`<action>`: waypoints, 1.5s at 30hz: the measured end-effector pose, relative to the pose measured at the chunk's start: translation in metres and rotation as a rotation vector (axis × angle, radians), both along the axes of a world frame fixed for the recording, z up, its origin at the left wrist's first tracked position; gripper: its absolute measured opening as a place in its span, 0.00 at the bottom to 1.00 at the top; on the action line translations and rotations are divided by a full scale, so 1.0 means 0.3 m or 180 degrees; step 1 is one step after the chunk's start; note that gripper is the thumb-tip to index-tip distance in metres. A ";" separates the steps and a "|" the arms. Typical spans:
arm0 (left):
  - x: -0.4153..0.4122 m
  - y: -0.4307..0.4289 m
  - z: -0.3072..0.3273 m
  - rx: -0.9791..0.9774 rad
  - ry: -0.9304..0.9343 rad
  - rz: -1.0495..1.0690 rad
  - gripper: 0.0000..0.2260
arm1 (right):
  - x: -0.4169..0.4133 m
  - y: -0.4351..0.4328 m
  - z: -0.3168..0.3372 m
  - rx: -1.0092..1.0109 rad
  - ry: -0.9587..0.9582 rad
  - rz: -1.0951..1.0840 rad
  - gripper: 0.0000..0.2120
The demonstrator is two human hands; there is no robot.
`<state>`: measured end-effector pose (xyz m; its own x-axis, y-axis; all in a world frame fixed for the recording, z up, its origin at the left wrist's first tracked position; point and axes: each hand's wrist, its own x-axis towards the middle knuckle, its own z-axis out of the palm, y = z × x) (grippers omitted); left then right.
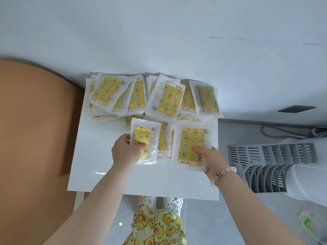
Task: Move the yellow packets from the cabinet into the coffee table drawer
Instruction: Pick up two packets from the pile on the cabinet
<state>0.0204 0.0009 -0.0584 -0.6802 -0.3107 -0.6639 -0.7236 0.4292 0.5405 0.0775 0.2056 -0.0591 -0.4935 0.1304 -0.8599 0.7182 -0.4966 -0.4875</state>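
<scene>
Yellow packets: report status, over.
Left grip holds one yellow star-print plastic packet. Right grip holds a second packet. Remaining pile on glossy white cabinet top. Drawer not in view.

On the glossy white cabinet top [106, 156], a heap of clear-wrapped yellow star-and-moon packets [159, 96] lies along its far edge. Nearer its middle, the left hand [123, 152] grips one yellow packet [146, 137]; the right hand [210, 160] pinches a second yellow packet [191, 138], thumb on top.

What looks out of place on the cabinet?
Nothing looks damaged or spilled. The yellow star-print packets in clear wrappers lie askew in a loose overlapping heap along the back of the glossy white cabinet top. The left hand and right hand each grip one.
</scene>
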 end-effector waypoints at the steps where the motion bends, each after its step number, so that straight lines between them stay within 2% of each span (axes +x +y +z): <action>1: 0.004 -0.003 0.018 0.0196 -0.0005 0.0138 0.10 | -0.006 0.000 0.000 0.0000 0.0003 -0.0033 0.05; 8: 0.015 0.087 0.120 0.1205 -0.0036 0.0411 0.09 | -0.040 -0.027 0.000 -0.0044 0.0032 0.0032 0.08; 11: 0.005 0.138 0.126 0.1362 -0.0038 0.0296 0.10 | -0.051 -0.029 0.004 -0.0120 0.0105 0.0036 0.07; 15: 0.002 0.188 0.122 0.1460 -0.0118 0.0147 0.12 | -0.063 -0.036 0.012 -0.0326 0.0202 -0.0049 0.14; 25: 0.027 0.235 0.082 0.1119 0.0100 0.0015 0.12 | -0.061 -0.061 0.013 -0.0822 0.0313 -0.0513 0.21; 27: 0.039 0.242 0.075 0.1011 0.0182 -0.0061 0.11 | -0.055 -0.075 0.008 -0.0720 0.0370 -0.0276 0.20; 30: 0.058 0.266 0.071 0.0644 0.0422 -0.0371 0.09 | -0.035 -0.097 -0.027 -0.0235 0.0204 0.0020 0.24; 32: 0.069 0.281 0.063 0.0403 0.0588 -0.0599 0.08 | -0.022 -0.101 -0.039 -0.0070 0.0143 -0.0058 0.16; 34: 0.077 0.287 0.050 0.0239 0.0699 -0.0771 0.08 | -0.015 -0.096 -0.044 -0.0019 0.0107 -0.0090 0.15; 36: 0.089 0.285 0.041 0.0046 0.0762 -0.0878 0.11 | -0.011 -0.095 -0.045 -0.0028 0.0092 -0.0119 0.19; 38: 0.095 0.278 0.042 -0.0098 0.0757 -0.0949 0.18 | -0.002 -0.091 -0.048 -0.0089 0.0064 -0.0163 0.24; 42: 0.061 0.235 0.043 0.0302 0.0363 -0.1293 0.27 | 0.016 -0.083 -0.055 -0.0196 0.0108 -0.0166 0.33; 45: 0.033 0.173 0.016 0.0267 0.0488 -0.1293 0.27 | 0.019 -0.060 -0.070 -0.0079 0.0003 -0.0336 0.33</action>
